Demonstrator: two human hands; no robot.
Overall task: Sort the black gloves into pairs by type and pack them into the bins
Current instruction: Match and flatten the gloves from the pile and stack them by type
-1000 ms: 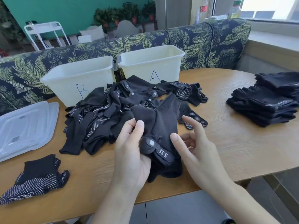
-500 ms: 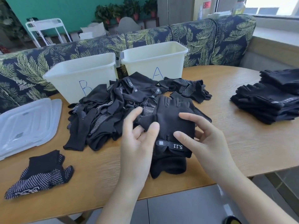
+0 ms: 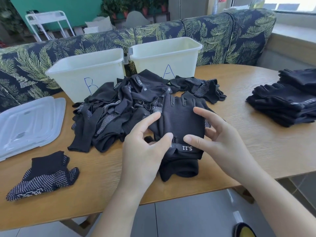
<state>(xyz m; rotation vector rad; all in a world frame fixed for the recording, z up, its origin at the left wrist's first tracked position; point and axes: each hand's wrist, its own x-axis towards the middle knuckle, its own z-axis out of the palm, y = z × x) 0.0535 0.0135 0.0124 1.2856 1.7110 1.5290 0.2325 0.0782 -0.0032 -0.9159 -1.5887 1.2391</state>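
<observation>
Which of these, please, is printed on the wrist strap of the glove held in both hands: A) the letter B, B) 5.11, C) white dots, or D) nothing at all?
B: the wrist strap of the fingerless glove, gripped by the left hand and right hand, reads 5.11 in pale print.

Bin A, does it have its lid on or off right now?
Off. Bin A shows an open rim and bare inner wall, and the clear lids lie stacked on the table's left side.
</observation>
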